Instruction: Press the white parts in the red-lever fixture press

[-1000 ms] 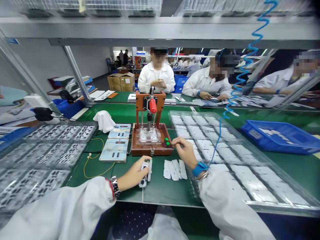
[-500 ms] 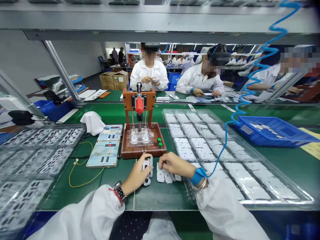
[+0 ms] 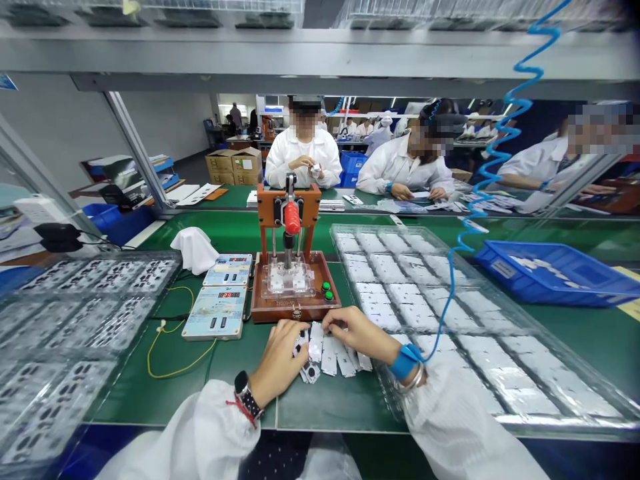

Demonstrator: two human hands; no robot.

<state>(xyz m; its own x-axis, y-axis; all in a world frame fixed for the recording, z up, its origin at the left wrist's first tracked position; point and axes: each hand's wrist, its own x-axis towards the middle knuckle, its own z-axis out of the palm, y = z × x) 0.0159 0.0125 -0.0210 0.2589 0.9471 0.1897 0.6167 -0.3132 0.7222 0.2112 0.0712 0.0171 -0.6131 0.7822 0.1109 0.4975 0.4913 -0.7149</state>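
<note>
My left hand (image 3: 284, 353) is closed around a white plastic plate with black parts on it (image 3: 311, 372), holding it low over the bench. Most of that piece is hidden under the fingers. My right hand (image 3: 355, 333) has thumb and index finger pinched together just right of it, above a fan of thin white plates (image 3: 345, 361) on the green mat. What the right fingertips hold, if anything, is too small to make out. A blue wrist strap (image 3: 406, 362) circles the right wrist.
Ahead stands a hand press (image 3: 296, 313) with a red handle. Left are two display boxes (image 3: 214, 312) and clear trays (image 3: 95, 320) of black-and-white parts. A large tray of white plates (image 3: 435, 293), a blue bin (image 3: 555, 273) and a coiled blue cord (image 3: 451, 280) are at right. Co-workers sit opposite.
The view has shifted slightly, moving the scene right and down. My hands are closer together, and a pale surface now shows between them. A box's display reads a different number.
</note>
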